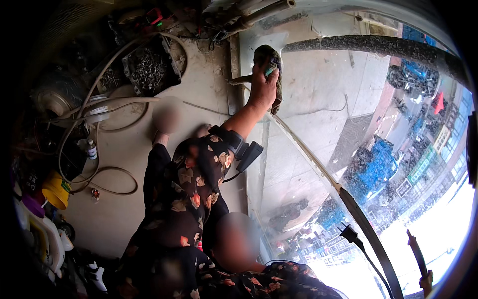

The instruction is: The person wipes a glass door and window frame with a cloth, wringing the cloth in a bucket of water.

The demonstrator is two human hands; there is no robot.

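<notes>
My left hand (266,80) is shut on a dark, bunched cloth (276,101), which lies against a large glass pane (298,89) at the upper middle. The left arm is stretched out from a floral sleeve, with a black device strapped near the wrist. From the floral sleeve at the lower right comes what looks like my right hand (237,243), near my lap; it is blurred, so its fingers and anything in it cannot be made out. A long pale strip (306,149) runs across the glass below the cloth and continues as a dark band.
On the floor at left stand a black tray of metal fasteners (149,69), a looped hose (123,183), a small white bottle (91,149) and a yellow container (56,190). A black power plug (350,233) with its cord is at lower right. Street and vehicles show through the glass.
</notes>
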